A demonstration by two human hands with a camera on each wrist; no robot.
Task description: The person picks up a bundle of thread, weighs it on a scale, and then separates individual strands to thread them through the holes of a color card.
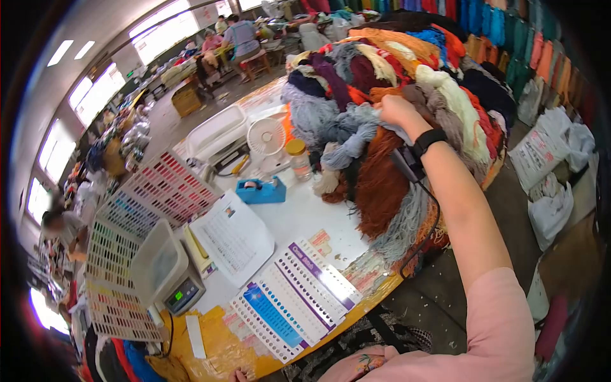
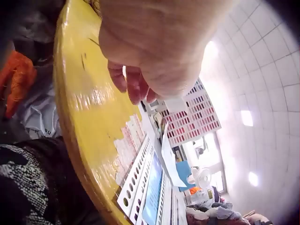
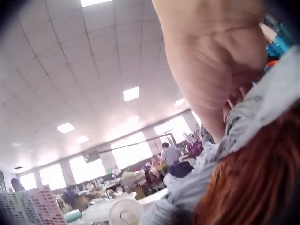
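Note:
My right hand (image 1: 398,111) reaches into a big heap of yarn hanks and grips a grey-blue hank (image 1: 359,121). In the right wrist view its fingers curl over the pale grey strands, with the fingertips partly hidden. A rust-brown hank (image 1: 382,181) hangs just below that hand, and an orange hank (image 1: 385,93) lies beyond it. My left hand (image 2: 154,51) hovers near the yellow table edge (image 2: 89,122), fingers loosely bent and holding nothing. Only its fingertips show at the bottom of the head view, left of the punched colour card (image 1: 296,299).
On the table stand a white fan (image 1: 266,137), a jar with a yellow lid (image 1: 298,159), a blue tape dispenser (image 1: 261,191), papers (image 1: 232,235) and a scale with a plastic tub (image 1: 159,261). A colour-sample board (image 1: 121,254) stands left. White sacks (image 1: 544,149) lie right.

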